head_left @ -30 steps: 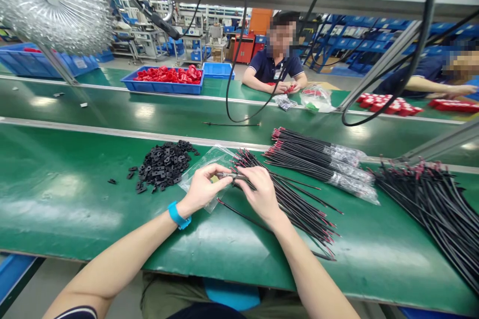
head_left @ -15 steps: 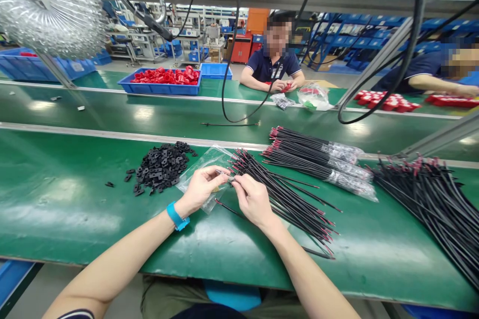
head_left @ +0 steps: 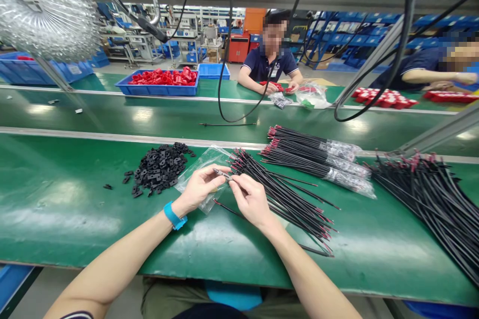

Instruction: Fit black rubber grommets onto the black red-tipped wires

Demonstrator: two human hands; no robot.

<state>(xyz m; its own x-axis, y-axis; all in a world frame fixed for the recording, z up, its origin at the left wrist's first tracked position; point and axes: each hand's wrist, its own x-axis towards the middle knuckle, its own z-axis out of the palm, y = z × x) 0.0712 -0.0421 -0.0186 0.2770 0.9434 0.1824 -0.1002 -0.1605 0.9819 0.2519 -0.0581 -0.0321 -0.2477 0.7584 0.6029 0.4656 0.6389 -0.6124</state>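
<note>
Between the fingertips of both hands is a small, slim dark grey part (head_left: pixel 222 174), tilted, its exact kind too small to tell. My left hand (head_left: pixel 199 188) pinches its left end with thumb and fingers. My right hand (head_left: pixel 251 200) is closed on its right end, hiding some of it. Under my left hand lies a clear plastic bag (head_left: pixel 189 175). A pile of small black plastic pieces (head_left: pixel 160 168) is left of the bag. Loose black cables (head_left: pixel 288 199) with red wire ends fan out beyond and to the right of my right hand.
Bagged cable bundles (head_left: pixel 314 154) lie behind the loose ones, with a larger cable heap (head_left: pixel 430 199) at far right. Black cables (head_left: pixel 220 104) hang overhead. Across the bench are a blue bin (head_left: pixel 157 89) of red parts and two people handling red parts.
The grey part now shows more between my fingertips, and its angle has shifted slightly. Both hands stay in nearly the same place. The whole view has shifted a little.
</note>
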